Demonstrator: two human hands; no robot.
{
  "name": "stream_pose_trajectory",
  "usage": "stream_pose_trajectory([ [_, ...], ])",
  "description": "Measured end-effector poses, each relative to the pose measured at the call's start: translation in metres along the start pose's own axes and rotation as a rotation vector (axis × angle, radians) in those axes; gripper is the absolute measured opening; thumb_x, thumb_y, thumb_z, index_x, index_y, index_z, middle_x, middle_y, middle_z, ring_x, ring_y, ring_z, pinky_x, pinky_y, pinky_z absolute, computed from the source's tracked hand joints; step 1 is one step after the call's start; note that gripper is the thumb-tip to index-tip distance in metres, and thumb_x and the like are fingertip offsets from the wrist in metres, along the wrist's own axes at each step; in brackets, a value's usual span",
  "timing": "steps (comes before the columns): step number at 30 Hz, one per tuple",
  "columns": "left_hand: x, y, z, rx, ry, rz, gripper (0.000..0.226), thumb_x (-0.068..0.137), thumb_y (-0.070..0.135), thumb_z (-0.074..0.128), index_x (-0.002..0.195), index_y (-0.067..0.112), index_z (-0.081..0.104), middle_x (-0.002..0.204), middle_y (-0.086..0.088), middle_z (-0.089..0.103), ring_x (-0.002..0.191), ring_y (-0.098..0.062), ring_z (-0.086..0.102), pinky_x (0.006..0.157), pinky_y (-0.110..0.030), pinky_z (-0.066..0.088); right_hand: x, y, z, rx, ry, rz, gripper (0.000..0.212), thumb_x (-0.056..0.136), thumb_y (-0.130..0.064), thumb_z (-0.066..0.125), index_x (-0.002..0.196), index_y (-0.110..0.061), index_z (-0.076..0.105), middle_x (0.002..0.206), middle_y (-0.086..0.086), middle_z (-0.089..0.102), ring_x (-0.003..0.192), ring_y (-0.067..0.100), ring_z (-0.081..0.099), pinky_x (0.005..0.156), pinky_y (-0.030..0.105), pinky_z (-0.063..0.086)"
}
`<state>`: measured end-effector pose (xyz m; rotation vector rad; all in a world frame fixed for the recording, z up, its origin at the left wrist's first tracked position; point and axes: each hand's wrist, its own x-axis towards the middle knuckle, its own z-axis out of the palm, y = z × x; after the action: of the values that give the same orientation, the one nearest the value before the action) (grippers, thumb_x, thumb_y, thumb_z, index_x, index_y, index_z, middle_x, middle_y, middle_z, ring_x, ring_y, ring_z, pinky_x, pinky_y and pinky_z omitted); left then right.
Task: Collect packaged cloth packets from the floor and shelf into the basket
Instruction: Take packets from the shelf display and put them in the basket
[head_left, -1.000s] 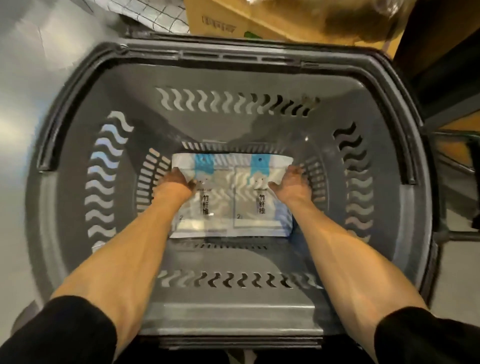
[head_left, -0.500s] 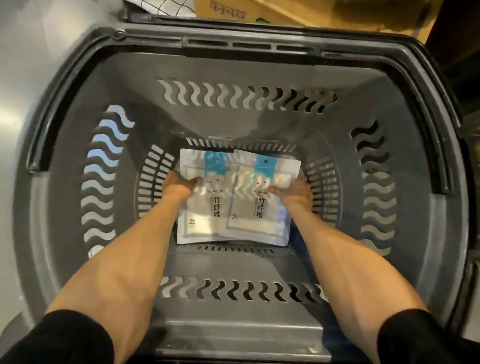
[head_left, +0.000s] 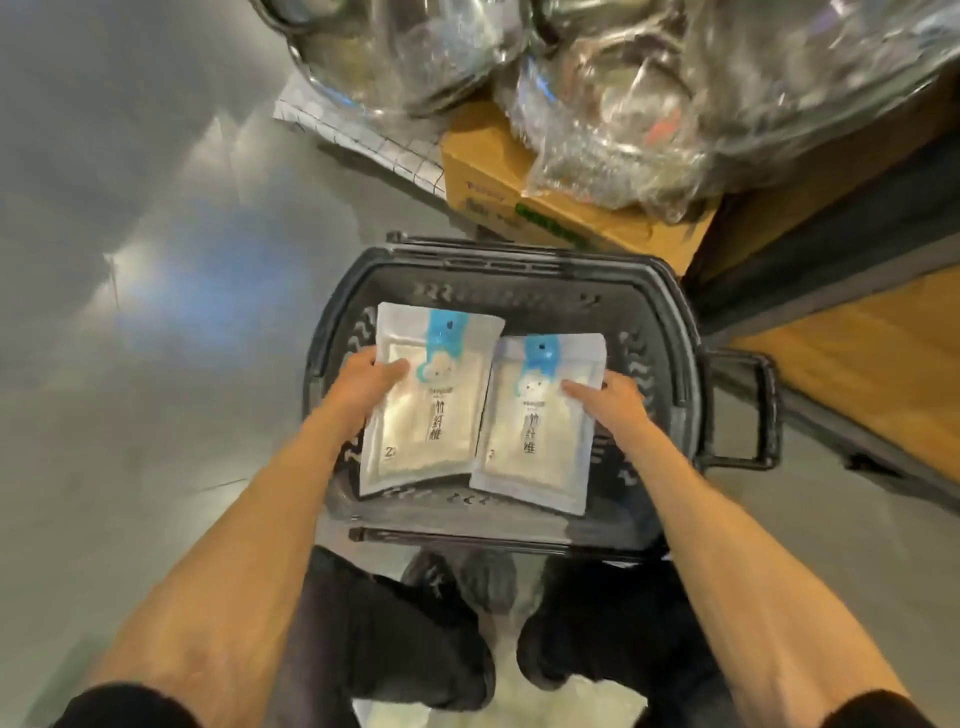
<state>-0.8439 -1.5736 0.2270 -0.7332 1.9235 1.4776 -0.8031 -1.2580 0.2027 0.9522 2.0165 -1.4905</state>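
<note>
Two white cloth packets with blue top labels are held side by side over the dark grey basket (head_left: 670, 322). My left hand (head_left: 363, 384) grips the left packet (head_left: 426, 415) at its left edge, thumb on top. My right hand (head_left: 613, 402) grips the right packet (head_left: 540, 431) at its right edge. The right packet's lower left corner overlaps the left packet. Both packets hide most of the basket's inside.
A cardboard box (head_left: 498, 176) stands just behind the basket, with clear plastic bags (head_left: 649, 114) piled on it. A wooden shelf (head_left: 857, 364) runs along the right. The basket's pull handle (head_left: 753, 410) sticks out right. My dark shoes (head_left: 457, 577) are near the basket's front edge.
The packets were low inside the basket, at its bottom. Now both hands hold them higher, over the basket, and the view has pulled far back and up.
</note>
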Motion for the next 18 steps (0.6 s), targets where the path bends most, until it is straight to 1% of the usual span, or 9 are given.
stream_pose_trajectory([
  [2, -0.047, 0.026, -0.015, 0.055, 0.01, 0.036, 0.013, 0.097, 0.014, 0.063, 0.107, 0.016, 0.07, 0.107, -0.011, 0.075, 0.093, -0.027, 0.073, 0.088, -0.044, 0.058, -0.047, -0.025, -0.019, 0.007, -0.022, -0.018, 0.015, 0.091, -0.017, 0.072, 0.105, -0.013, 0.07, 0.106, 0.006, 0.072, 0.081, 0.014, 0.069, 0.059, 0.02, 0.054],
  [4, -0.092, 0.051, -0.025, 0.064, 0.022, 0.045, 0.015, 0.097, 0.013, 0.062, 0.11, 0.013, 0.07, 0.103, -0.008, 0.076, 0.093, -0.027, 0.073, 0.085, -0.043, 0.059, -0.094, -0.049, -0.039, 0.005, -0.017, -0.038, 0.014, 0.092, -0.019, 0.071, 0.104, -0.014, 0.07, 0.101, 0.003, 0.073, 0.082, 0.012, 0.07, 0.059, 0.02, 0.054],
  [6, -0.137, 0.075, -0.03, 0.039, 0.042, 0.041, 0.013, 0.098, 0.013, 0.061, 0.109, 0.011, 0.068, 0.094, -0.004, 0.076, 0.086, -0.022, 0.074, 0.073, -0.036, 0.06, -0.143, -0.071, -0.063, 0.027, -0.016, -0.047, 0.014, 0.092, -0.018, 0.07, 0.105, -0.012, 0.071, 0.099, 0.002, 0.073, 0.077, 0.005, 0.07, 0.054, 0.014, 0.052],
  [8, -0.183, 0.1, -0.031, 0.003, 0.043, 0.034, 0.008, 0.099, 0.011, 0.059, 0.101, 0.013, 0.066, 0.08, 0.004, 0.076, 0.069, -0.01, 0.073, 0.057, -0.025, 0.057, -0.19, -0.092, -0.091, 0.042, -0.011, -0.047, 0.014, 0.092, -0.019, 0.071, 0.105, -0.013, 0.071, 0.099, 0.002, 0.074, 0.076, 0.003, 0.07, 0.055, 0.014, 0.052],
  [9, -0.207, 0.111, -0.029, -0.034, 0.031, 0.031, 0.009, 0.1, 0.01, 0.058, 0.1, 0.015, 0.066, 0.08, 0.003, 0.076, 0.066, -0.008, 0.072, 0.054, -0.023, 0.056, -0.213, -0.102, -0.107, 0.043, -0.001, -0.046, 0.015, 0.092, -0.019, 0.071, 0.105, -0.012, 0.072, 0.098, 0.002, 0.074, 0.076, 0.003, 0.07, 0.055, 0.013, 0.052],
  [11, -0.253, 0.133, -0.024, -0.096, 0.014, 0.012, 0.011, 0.1, 0.012, 0.058, 0.105, 0.013, 0.067, 0.09, -0.004, 0.076, 0.071, -0.013, 0.074, 0.057, -0.026, 0.058, -0.256, -0.116, -0.14, 0.059, 0.019, -0.039, 0.014, 0.091, -0.017, 0.071, 0.103, -0.01, 0.072, 0.092, -0.001, 0.073, 0.069, -0.002, 0.068, 0.053, 0.011, 0.05],
  [13, -0.297, 0.154, -0.015, -0.101, -0.011, -0.007, 0.015, 0.099, 0.015, 0.06, 0.111, 0.012, 0.068, 0.099, -0.009, 0.077, 0.081, -0.019, 0.075, 0.062, -0.031, 0.06, -0.296, -0.121, -0.171, 0.056, 0.007, -0.047, 0.009, 0.091, -0.016, 0.071, 0.1, -0.012, 0.072, 0.088, -0.006, 0.072, 0.063, -0.008, 0.066, 0.052, 0.008, 0.047],
  [15, -0.339, 0.173, 0.001, -0.116, -0.013, -0.015, 0.012, 0.099, 0.016, 0.06, 0.109, 0.013, 0.068, 0.095, -0.006, 0.078, 0.081, -0.021, 0.076, 0.061, -0.032, 0.061, -0.329, -0.126, -0.203, 0.076, 0.001, -0.045, 0.008, 0.09, -0.018, 0.072, 0.097, -0.014, 0.073, 0.091, -0.006, 0.074, 0.068, -0.006, 0.069, 0.054, 0.01, 0.049],
  [18, -0.391, 0.196, 0.03, -0.147, -0.002, 0.008, 0.008, 0.099, 0.015, 0.061, 0.104, 0.015, 0.066, 0.09, -0.004, 0.078, 0.078, -0.02, 0.076, 0.061, -0.034, 0.061, -0.367, -0.132, -0.253, 0.092, -0.038, -0.047, 0.015, 0.089, -0.021, 0.074, 0.102, -0.013, 0.074, 0.096, -0.004, 0.076, 0.078, 0.003, 0.073, 0.063, 0.018, 0.055],
])
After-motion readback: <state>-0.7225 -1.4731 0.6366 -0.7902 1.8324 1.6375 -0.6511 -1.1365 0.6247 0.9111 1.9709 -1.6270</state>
